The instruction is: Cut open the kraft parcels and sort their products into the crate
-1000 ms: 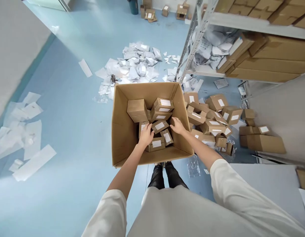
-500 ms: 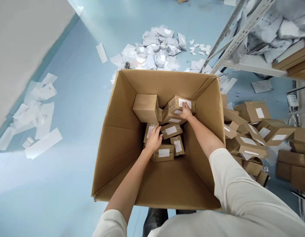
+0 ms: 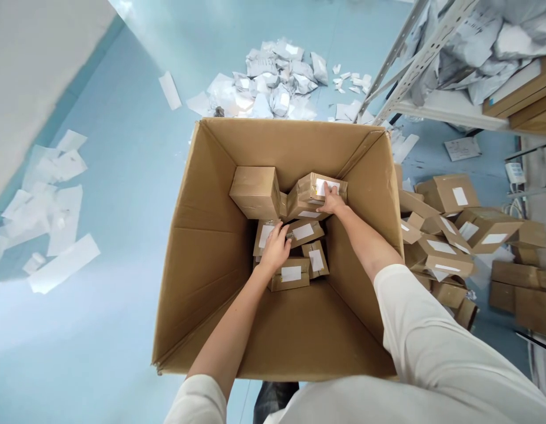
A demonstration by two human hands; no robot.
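A big open cardboard carton point(image 3: 202, 235) stands on the blue floor below me, with several small brown labelled boxes in its bottom. My left hand point(image 3: 276, 248) reaches down into it and rests with curled fingers on a small box point(image 3: 264, 234) near the middle. My right hand point(image 3: 329, 200) lies with fingers closed over the top of another small labelled box point(image 3: 319, 187) at the far right of the carton. A larger plain box point(image 3: 255, 191) lies at the far left inside.
A heap of small labelled boxes point(image 3: 449, 235) lies on the floor right of the carton. White mailer bags and paper scraps point(image 3: 273, 88) litter the floor beyond it and at the left point(image 3: 47, 200). A metal shelf rack point(image 3: 432, 53) with bags and flat cartons stands upper right.
I have leaned in over the carton, so it fills more of the view. My right hand moved from the near boxes to the far right box; the left hand stayed.
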